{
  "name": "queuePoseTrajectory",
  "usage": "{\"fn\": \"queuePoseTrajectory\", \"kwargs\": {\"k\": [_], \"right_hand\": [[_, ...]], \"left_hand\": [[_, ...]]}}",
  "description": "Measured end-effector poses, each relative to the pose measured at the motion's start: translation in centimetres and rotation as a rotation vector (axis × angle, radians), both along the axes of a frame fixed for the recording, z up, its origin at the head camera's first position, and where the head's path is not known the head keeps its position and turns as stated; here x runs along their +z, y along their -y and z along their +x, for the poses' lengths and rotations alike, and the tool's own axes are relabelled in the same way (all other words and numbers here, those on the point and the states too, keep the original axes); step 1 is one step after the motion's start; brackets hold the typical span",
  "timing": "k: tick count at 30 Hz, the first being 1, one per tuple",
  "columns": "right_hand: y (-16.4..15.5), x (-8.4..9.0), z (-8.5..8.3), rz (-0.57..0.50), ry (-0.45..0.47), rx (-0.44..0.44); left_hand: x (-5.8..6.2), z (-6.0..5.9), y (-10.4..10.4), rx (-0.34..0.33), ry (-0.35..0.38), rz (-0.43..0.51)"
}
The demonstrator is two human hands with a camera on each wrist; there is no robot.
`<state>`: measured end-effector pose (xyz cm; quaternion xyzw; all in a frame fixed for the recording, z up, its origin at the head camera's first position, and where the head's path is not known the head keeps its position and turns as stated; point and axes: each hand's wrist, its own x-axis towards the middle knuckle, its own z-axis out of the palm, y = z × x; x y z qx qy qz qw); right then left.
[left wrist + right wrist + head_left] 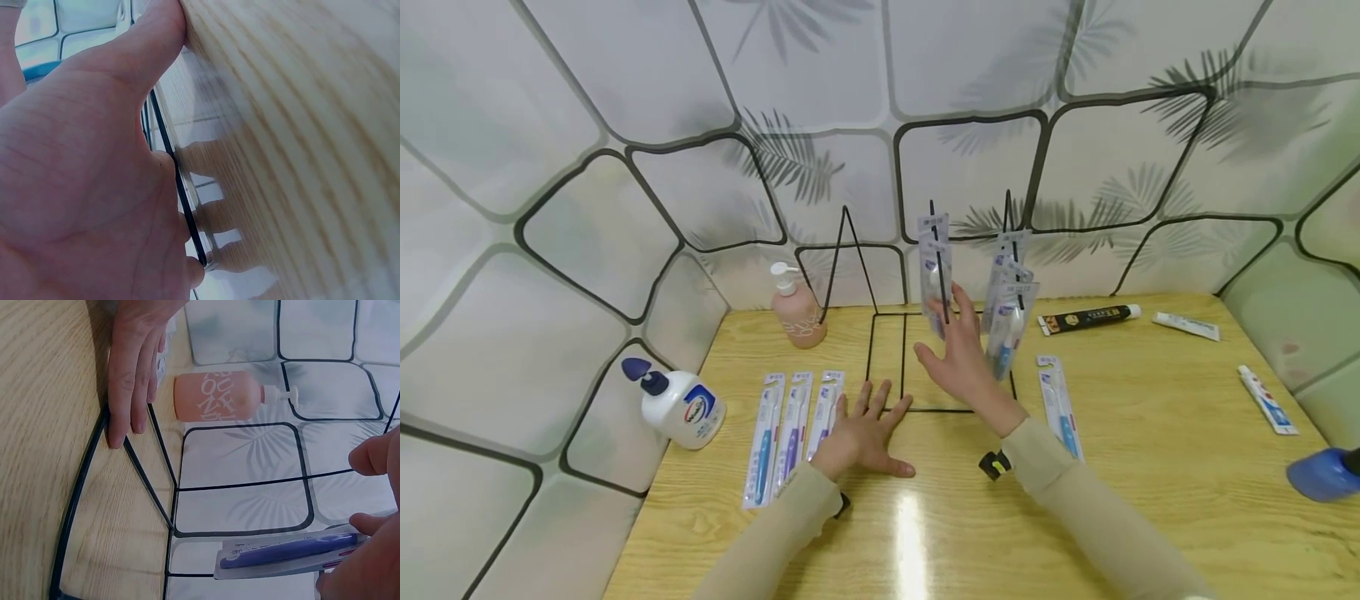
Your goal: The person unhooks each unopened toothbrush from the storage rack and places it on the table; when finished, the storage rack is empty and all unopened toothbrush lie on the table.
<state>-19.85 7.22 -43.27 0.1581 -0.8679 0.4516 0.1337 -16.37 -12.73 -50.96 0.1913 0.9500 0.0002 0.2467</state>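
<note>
your left hand point(861, 433) lies flat and released on the worktop point(1150, 467), fingertips on the base of the black wire rack point(887, 358). your right hand point(958, 358) pinches a packaged purple toothbrush point(290, 550) hanging at the rack's peg.

Hanging toothbrush packs point(1007, 321) crowd the wire rack point(887, 358); bare table point(1150, 467) lies right
</note>
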Motion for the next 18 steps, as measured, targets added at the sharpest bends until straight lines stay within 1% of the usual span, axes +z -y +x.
{"fn": "queuePoseTrajectory", "kwargs": {"k": [2, 9, 11, 16, 18], "right_hand": [[-0.1, 0.1, -0.1, -0.006, -0.006, 0.005], [-0.3, 0.0, 0.1, -0.039, -0.029, 0.005], [-0.3, 0.0, 0.4, -0.05, -0.027, 0.008], [-0.4, 0.0, 1.2, -0.061, 0.0, 0.018], [-0.5, -0.1, 1.6, -0.059, 0.003, 0.023]], "left_hand": [[-0.1, 0.0, -0.1, -0.005, -0.001, -0.003], [1.0, 0.4, -0.5, 0.004, 0.015, -0.019], [0.6, 0.3, -0.4, -0.001, 0.0, -0.018], [0.4, 0.2, -0.2, -0.001, -0.006, -0.016], [0.6, 0.3, -0.1, 0.007, 0.006, -0.012]]}}
